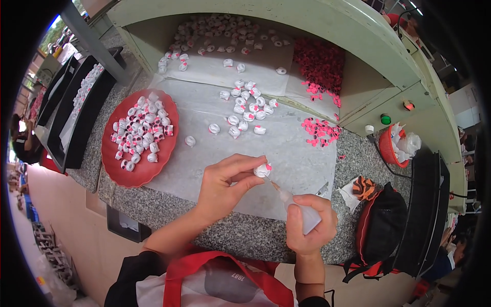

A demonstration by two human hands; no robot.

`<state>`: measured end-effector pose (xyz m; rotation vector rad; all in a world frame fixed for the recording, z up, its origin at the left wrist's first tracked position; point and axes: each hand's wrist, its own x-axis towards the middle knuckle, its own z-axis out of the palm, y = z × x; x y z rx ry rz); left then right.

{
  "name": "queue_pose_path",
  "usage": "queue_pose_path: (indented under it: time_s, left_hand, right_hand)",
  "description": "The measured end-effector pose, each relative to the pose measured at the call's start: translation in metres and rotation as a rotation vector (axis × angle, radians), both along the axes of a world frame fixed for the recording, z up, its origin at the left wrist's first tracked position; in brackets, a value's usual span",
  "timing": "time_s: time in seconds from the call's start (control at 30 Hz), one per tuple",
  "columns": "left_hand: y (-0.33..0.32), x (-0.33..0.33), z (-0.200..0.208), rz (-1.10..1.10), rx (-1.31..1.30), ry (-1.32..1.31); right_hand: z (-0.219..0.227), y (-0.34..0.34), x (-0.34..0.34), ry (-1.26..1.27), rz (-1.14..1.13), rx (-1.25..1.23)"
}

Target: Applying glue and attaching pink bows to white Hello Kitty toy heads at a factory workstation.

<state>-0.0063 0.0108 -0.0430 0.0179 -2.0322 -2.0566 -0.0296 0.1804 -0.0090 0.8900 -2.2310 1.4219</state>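
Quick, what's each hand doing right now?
Left hand: closed, pinching a small white-and-pink piece.
Right hand: closed around a squeeze bottle.

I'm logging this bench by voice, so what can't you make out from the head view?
All in the head view:
Parts of the small white piece: covered by fingertips of the left hand.
Part of the squeeze bottle: wrapped by the right hand.
Whether its needle touches the piece: too fine.
Lowest pieces in the red dish: buried under others.
Number in the pink heap: too small, crowded.
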Motion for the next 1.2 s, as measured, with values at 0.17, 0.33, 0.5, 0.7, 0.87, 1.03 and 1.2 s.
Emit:
queue_pose_path:
  time_s: [0.17,0.33,0.5,0.7,0.87,1.03,1.2]
  left_hand:
    - [-0.002,-0.002,0.005,-0.057,0.347,-0.213]
    - [-0.004,-0.003,0.004,-0.058,0.406,-0.236]
    - [-0.005,-0.002,0.002,-0.076,0.439,-0.250]
    - [-0.006,-0.003,0.004,-0.063,0.439,-0.255]
    - [-0.005,-0.003,0.000,-0.083,0.404,-0.272]
    - [-0.004,-0.003,0.003,-0.084,0.411,-0.269]
    - [-0.003,-0.001,0.002,-0.080,0.377,-0.245]
  right_hand:
    - [0.000,-0.001,0.001,0.016,-0.019,-0.022]
    - [0.001,0.001,-0.001,0.030,-0.004,-0.020]
    - [-0.002,0.001,-0.002,0.041,-0.017,-0.036]
    - [0.003,0.004,-0.002,0.019,-0.018,-0.007]
    - [0.004,0.003,-0.001,-0.041,0.009,-0.029]
    - [-0.001,-0.002,0.001,-0.084,-0.072,-0.124]
    - [-0.003,-0.002,0.001,-0.089,-0.062,-0.117]
